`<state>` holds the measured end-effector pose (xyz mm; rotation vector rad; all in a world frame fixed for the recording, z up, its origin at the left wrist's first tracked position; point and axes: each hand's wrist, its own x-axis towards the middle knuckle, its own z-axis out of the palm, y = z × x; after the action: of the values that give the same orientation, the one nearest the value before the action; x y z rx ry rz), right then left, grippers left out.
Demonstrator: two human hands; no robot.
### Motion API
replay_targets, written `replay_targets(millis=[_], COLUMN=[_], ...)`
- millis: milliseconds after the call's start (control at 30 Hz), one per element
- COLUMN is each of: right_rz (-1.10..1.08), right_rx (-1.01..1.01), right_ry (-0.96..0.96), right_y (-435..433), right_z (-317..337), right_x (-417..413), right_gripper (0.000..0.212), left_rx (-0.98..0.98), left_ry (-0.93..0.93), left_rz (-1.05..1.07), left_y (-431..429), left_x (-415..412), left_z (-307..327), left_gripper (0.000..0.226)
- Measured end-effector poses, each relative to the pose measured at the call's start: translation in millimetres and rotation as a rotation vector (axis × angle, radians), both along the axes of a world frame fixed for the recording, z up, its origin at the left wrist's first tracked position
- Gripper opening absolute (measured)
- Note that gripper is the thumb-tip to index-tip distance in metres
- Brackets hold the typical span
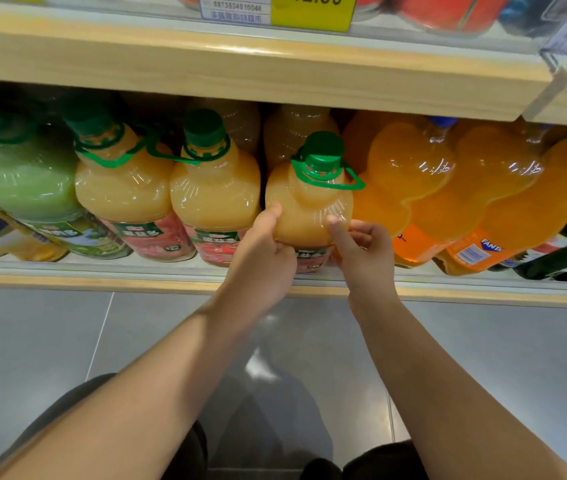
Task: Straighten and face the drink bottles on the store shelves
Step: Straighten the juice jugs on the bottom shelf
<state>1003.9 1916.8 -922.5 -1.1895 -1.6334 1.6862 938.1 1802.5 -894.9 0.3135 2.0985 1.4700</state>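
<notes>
Juice bottle (310,206), green-capped, stands at the front edge of the shelf (102,279) between a neighbouring bottle (214,192) and a Fanta bottle (410,188), the left hand (261,265) clamping thumb and curled fingers on its left side, the right hand (367,259) clasping its right with forefinger and curled fingers.

A shop: wooden shelves (240,71) of drink bottles (212,188), a yellow price tag (313,12), seemingly a barcode label (235,8).

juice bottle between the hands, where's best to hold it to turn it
Take the juice bottle by its broad body below the shoulder, from the front, left hand and right hand on opposite sides. The neck is narrow; neighbouring bottles crowd it.
</notes>
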Motion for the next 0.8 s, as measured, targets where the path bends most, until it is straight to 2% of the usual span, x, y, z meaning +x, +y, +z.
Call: replay_targets(millis=[200, 267, 367, 467, 567, 667, 800], right_rz=[0.032, 0.107, 0.225, 0.259, 0.389, 0.489, 0.541], right_rx=[-0.022, -0.033, -0.1, -0.212, -0.194, -0.267, -0.34], right_ry=[-0.082, -0.061, 0.085, 0.124, 0.127, 0.199, 0.244], right_y=[-7, -17, -40, -56, -78, -112, -153], right_z=[8, 15, 28, 36, 40, 46, 57], right_x=[-3, -3, -10, -23, -41, -61, -83], right_gripper=[0.043, 0.041, 0.034, 0.035, 0.03, 0.029, 0.025], left_rx=[-0.124, -0.114, -0.138, -0.171, -0.191, -0.247, -0.255], left_ry=[0.038, 0.032, 0.155, 0.199, 0.213, 0.237, 0.216], left_rz=[-0.143, -0.148, -0.096, 0.012, 0.197, 0.399, 0.572], left_y=[-7, -15, -35, -66, -113, -161, -209], left_x=[-8, -6, -4, -7, -12, -14, -7], left_z=[18, 30, 47, 64, 83, 98, 111], left_gripper=[0.067, 0.058, 0.041, 0.035, 0.029, 0.024, 0.018])
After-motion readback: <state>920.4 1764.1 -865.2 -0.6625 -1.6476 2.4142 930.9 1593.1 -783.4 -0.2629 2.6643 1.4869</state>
